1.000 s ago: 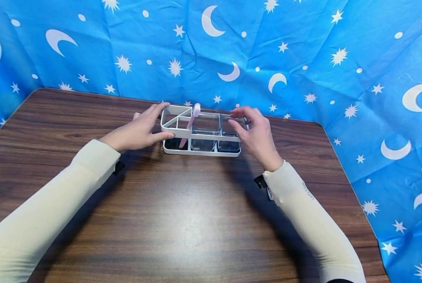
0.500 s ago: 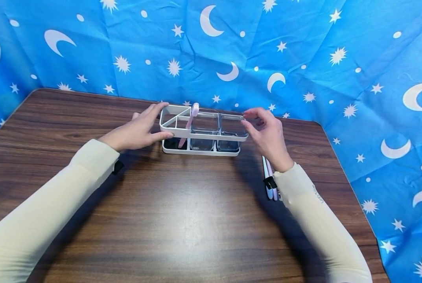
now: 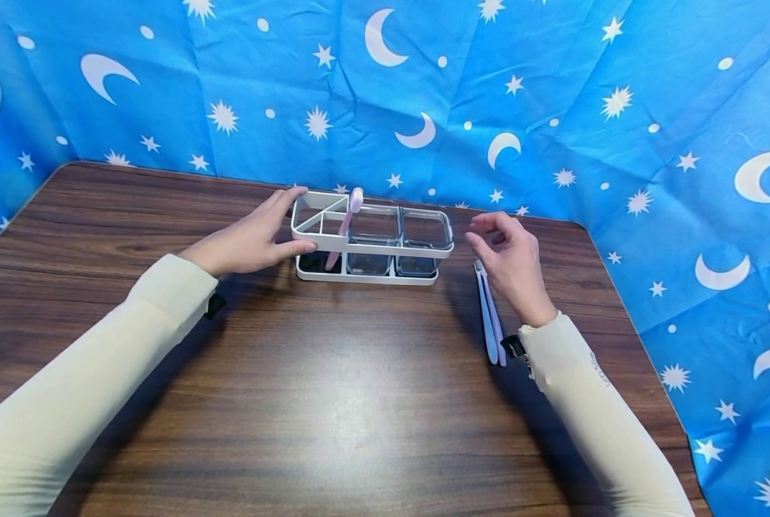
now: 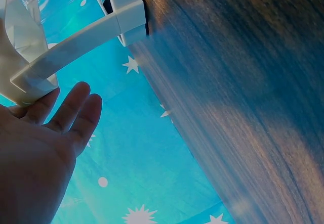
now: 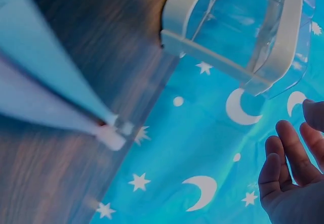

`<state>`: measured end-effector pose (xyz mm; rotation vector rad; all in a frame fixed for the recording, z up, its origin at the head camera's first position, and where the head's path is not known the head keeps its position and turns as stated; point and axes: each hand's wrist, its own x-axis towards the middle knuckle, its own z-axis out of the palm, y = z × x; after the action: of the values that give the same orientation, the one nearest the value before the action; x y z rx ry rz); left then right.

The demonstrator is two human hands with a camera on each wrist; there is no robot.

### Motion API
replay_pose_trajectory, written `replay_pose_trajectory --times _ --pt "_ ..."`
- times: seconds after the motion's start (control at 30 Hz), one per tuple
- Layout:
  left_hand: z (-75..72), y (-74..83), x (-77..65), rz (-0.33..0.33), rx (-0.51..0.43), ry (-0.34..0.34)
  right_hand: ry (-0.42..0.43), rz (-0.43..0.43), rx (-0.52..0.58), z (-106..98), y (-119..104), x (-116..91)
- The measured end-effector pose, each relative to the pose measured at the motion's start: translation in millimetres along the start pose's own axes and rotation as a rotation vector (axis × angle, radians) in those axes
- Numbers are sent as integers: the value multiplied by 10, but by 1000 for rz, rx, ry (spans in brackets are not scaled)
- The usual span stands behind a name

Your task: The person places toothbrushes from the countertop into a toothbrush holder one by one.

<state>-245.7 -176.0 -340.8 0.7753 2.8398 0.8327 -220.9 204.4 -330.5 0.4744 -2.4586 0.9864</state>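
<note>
A white toothbrush holder (image 3: 378, 248) stands on the table with a divided left part. Its other two slots carry clear square cups (image 3: 417, 266). One pink toothbrush (image 3: 354, 207) leans upright in a left compartment, bristles up. My left hand (image 3: 249, 237) holds the holder's left end, thumb at the front and fingers behind; the left wrist view shows fingers touching the white frame (image 4: 76, 44). Off the right end, my right hand (image 3: 514, 269) hovers with loosely bent fingers, nothing between them. Below it lie a blue toothbrush (image 3: 487, 323) and a purple toothbrush (image 3: 496, 327), side by side.
The brown wood-grain table (image 3: 333, 402) stretches in front of the holder and to both sides. Behind its back edge hangs a blue cloth (image 3: 281, 86) printed with moons and stars, which also runs down the right side.
My right hand has drawn away from the holder's right end, moving right and slightly toward me. The blue and purple toothbrushes have come into sight from under it. My left hand stays put.
</note>
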Motion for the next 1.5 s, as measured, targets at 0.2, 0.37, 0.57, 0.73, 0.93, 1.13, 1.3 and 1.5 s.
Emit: replay_pose_trajectory --times 0.2,0.37,0.57,0.73,0.93,1.13,1.3,1.5 --pt "0 3 0 7 -4 2 -4 34 -29 -55 110 -82" --pt "13 8 -2 7 -23 3 -6 50 -34 -87 184 -158" --pt "19 13 9 23 -46 12 -16 66 -43 -115 245 -224" --pt "21 17 11 24 -55 5 -22 72 -51 -131 271 -253" --pt "15 27 15 12 -54 2 -64 137 -70 -131 291 -290" --pt "-11 32 24 20 -14 16 -71 153 -75 -125 321 -317" --pt "-33 47 25 37 14 33 -71 148 -71 -128 351 -338" --pt "-49 60 18 57 23 57 -106 191 -78 -133 373 -365"
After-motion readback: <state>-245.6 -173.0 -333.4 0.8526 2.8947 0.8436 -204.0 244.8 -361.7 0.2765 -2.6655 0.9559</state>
